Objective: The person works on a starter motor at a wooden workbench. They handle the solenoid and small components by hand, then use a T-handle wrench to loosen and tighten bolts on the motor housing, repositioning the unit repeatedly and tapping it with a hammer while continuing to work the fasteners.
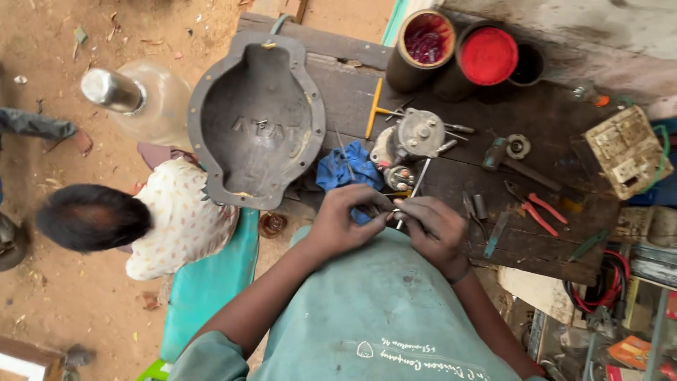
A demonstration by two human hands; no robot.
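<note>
- Head view, frame centre: my left hand (343,224) and right hand (431,227) meet, pinching a small metal part (395,211), mostly hidden by my fingers.
- Blue cloth (347,168) lies just above, on the workbench (536,120).

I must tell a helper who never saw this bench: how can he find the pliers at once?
Start at the dark wooden workbench and go to its right part, right of the person's right hand. The pliers lie flat there, near the hammer. Only they have bright red handles.
</note>
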